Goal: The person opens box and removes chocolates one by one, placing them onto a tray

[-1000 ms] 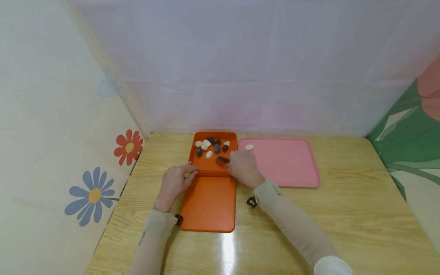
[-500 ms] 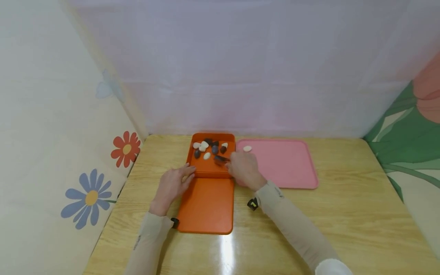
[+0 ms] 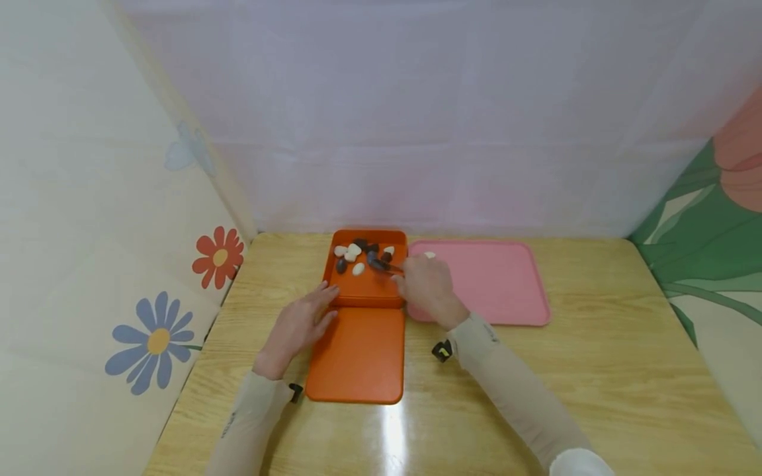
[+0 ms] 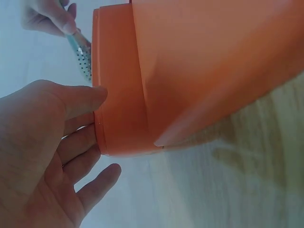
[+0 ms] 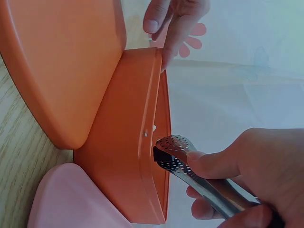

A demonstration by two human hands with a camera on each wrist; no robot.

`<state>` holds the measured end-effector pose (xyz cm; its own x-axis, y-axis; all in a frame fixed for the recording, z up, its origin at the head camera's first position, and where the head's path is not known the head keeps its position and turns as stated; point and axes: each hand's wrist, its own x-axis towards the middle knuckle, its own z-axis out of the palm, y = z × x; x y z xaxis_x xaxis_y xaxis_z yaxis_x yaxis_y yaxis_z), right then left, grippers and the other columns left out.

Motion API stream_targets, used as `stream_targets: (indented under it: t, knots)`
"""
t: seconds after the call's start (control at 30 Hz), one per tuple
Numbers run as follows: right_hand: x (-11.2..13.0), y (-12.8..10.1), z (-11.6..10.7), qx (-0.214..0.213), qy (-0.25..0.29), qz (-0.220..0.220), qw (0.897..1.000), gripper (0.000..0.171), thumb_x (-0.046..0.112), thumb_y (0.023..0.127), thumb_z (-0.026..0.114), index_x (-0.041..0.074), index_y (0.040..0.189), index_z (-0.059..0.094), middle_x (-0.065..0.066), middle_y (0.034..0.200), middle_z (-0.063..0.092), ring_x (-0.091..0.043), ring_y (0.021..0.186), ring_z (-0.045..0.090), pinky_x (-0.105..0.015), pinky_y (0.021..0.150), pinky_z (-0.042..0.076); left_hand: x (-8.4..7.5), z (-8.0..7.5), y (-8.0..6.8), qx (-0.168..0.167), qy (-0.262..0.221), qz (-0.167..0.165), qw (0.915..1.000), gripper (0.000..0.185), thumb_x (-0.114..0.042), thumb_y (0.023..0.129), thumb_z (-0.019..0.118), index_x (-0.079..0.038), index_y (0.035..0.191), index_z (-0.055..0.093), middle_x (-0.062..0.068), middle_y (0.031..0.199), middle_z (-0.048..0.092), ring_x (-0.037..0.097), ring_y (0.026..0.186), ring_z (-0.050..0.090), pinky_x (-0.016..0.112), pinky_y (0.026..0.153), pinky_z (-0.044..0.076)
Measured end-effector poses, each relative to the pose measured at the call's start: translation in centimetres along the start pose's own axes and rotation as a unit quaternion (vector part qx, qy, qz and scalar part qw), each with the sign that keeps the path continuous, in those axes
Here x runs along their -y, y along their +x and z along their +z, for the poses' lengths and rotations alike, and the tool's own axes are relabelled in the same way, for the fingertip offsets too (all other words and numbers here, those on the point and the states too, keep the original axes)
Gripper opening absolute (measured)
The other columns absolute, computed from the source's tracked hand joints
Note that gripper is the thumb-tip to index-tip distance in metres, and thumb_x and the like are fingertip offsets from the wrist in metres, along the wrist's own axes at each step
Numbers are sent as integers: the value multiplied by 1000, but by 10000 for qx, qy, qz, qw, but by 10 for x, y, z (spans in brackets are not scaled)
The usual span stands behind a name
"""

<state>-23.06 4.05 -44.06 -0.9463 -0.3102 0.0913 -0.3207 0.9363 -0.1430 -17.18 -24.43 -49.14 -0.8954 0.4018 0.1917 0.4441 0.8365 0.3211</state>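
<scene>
My right hand (image 3: 430, 285) holds metal tongs (image 5: 197, 183) with perforated ends over an orange box (image 3: 363, 299). Between the tong tips in the right wrist view is a black angular piece (image 5: 163, 154). In the head view the tips are by a dark blue stone (image 3: 372, 256) among several white, brown and black stones. A white stone (image 3: 358, 269) lies nearer the front. My left hand (image 3: 296, 328) rests at the box's front left corner with loosely extended fingers. Its thumb (image 4: 90, 97) touches the near wall in the left wrist view.
The box's orange lid (image 3: 357, 354) lies folded flat toward me on the wooden table (image 3: 607, 344). A pink tray (image 3: 494, 284) stands right of the box, with a white stone (image 3: 430, 254) at its far left, partly behind my right hand. Fabric walls enclose the table.
The tongs have moved farther back in the box, from near its front right to beside the dark blue stone. My left thumb has spread away from its fingers.
</scene>
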Motion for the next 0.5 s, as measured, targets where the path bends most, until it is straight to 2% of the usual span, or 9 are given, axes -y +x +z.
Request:
stream_targets:
  t: [0.33, 0.5]
  knots:
    - [-9, -4, -12, -156, 493, 96, 9986, 31, 42, 101, 75, 13, 92, 77, -1, 66, 59, -17, 54, 54, -34, 45, 46, 0, 2, -2, -50, 43, 116, 9999, 54, -17, 101, 76, -2, 150, 61, 15, 154, 61, 36, 147, 54, 57, 105, 56]
    - [-14, -6, -18, -222, 585, 114, 9980, 30, 40, 101, 74, 15, 86, 70, 1, 65, 56, -16, 55, 50, -33, 45, 43, -1, 1, -2, -55, 66, 101, 9999, 54, -17, 101, 76, -2, 150, 61, 15, 154, 61, 37, 146, 55, 58, 105, 56]
